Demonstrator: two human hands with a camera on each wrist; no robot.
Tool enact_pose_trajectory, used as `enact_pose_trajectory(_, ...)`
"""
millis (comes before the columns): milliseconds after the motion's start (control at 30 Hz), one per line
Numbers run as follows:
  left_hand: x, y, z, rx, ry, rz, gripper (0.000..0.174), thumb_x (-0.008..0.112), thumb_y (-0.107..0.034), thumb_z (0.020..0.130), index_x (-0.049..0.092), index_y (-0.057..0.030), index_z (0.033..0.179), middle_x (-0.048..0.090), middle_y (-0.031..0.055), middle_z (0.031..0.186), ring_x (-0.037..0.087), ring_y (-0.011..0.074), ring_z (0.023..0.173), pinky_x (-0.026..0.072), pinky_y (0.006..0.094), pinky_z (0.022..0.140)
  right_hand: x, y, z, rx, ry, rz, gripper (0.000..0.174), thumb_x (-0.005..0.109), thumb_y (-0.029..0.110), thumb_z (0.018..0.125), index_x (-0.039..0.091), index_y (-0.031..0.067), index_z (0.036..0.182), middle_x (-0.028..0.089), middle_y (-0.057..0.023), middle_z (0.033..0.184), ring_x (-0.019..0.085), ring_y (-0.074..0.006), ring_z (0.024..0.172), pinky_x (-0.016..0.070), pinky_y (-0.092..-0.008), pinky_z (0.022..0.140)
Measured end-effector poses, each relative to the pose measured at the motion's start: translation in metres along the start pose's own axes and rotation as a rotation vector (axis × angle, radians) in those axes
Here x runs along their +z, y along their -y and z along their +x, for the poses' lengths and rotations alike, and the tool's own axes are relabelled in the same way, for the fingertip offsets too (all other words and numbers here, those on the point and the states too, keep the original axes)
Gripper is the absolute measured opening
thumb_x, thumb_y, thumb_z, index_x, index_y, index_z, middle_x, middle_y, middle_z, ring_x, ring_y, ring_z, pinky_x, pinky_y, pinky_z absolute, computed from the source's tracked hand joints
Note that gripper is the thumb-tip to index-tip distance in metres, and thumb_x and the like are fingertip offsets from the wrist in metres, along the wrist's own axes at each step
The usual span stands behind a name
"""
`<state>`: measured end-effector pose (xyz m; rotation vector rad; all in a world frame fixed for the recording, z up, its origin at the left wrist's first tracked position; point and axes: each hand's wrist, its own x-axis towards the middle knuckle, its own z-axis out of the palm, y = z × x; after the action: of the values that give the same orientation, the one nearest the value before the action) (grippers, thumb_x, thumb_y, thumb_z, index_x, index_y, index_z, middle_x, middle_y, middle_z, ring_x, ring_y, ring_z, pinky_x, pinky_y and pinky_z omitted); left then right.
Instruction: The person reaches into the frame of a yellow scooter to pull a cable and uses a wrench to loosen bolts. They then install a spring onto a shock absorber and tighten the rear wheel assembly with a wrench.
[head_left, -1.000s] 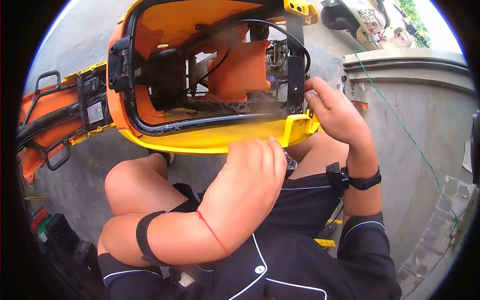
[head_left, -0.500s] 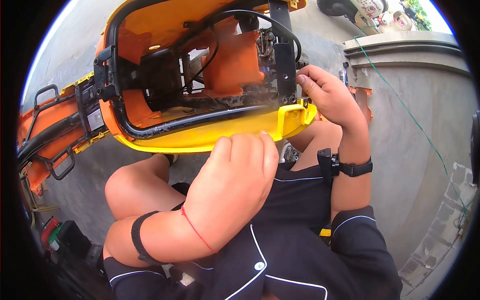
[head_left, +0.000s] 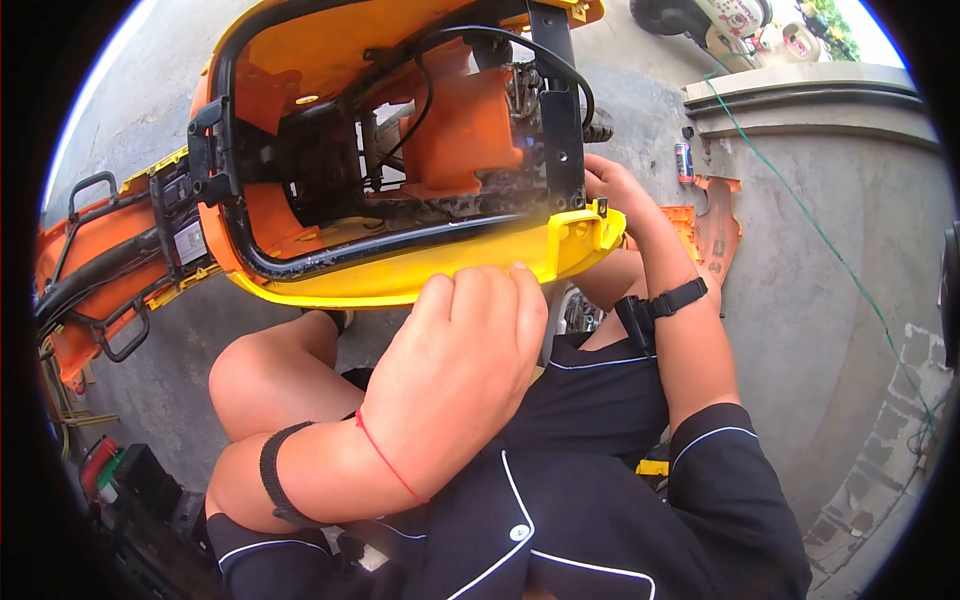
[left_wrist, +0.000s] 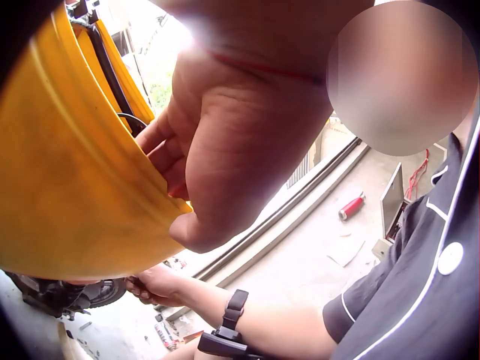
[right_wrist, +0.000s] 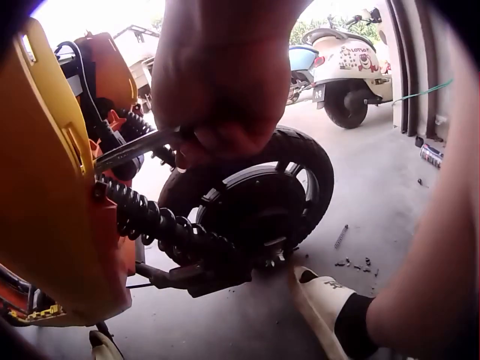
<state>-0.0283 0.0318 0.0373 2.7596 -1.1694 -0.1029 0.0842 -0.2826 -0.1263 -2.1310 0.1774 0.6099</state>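
Note:
My left hand, with a red string at the wrist, grips the edge of the yellow side panel of a scooter body. In the left wrist view its thumb lies outside the panel and its fingers inside. The right hand is at the rear end of the black frame, partly behind the crossbar. Its fingers are curled around one end of a slim grey metal tool, whose other end reaches the yellow panel, above a coil shock absorber; I cannot tell its exact kind.
Below the right hand stands the rear wheel. Small screws lie on the floor beside a shoe. A spray can and an orange panel are near the wall. Another scooter is parked behind.
The right hand has moved down and inward, further behind the crossbar, with its forearm swinging inward. The scooter body sits further left and higher in view; the left hand still holds the panel edge.

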Motion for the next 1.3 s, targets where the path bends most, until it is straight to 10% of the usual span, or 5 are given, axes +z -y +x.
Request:
enact_pose_trajectory(500,0.001,0.002,-0.001,0.005,-0.009,-0.032,0.042,0.054,-0.016,0.088,0.058,0.0074,0.123,0.058,0.0092,0.094,0.055,0.0213,0.086,0.0452,0.0327,0.078,0.037,-0.066,0.058,-0.057,0.037,0.190,0.027,0.058,0.024,0.101,0.068,-0.0006,0.105,0.068,-0.0183,0.083,0.062,-0.0240,0.074,0.0519,-0.0378,0.074)
enact_pose_trajectory(767,-0.002,0.014,-0.010,0.049,-0.024,-0.091,0.042,0.054,-0.017,0.090,0.059,0.0059,0.126,0.063,0.0122,0.104,0.059,0.0226,0.093,0.0474,0.0328,0.084,0.014,0.015,0.021,-0.066,0.173,-0.580,0.030,0.064,0.017,0.089,0.071,0.0048,0.115,0.071,-0.0244,0.105,0.066,-0.0438,0.100,0.0541,-0.0463,0.086)
enact_pose_trajectory(1300,0.001,0.028,-0.009,0.077,-0.129,-0.299,0.022,0.060,-0.020,0.086,0.061,-0.0070,0.103,0.054,0.0028,0.088,0.054,0.0185,0.082,0.0427,0.0312,0.070,-0.016,0.077,-0.039,-0.061,-0.029,-0.651,0.033,0.061,0.033,0.100,0.068,0.0010,0.096,0.068,-0.0213,0.082,0.065,-0.0391,0.078,0.0502,-0.0458,0.068)
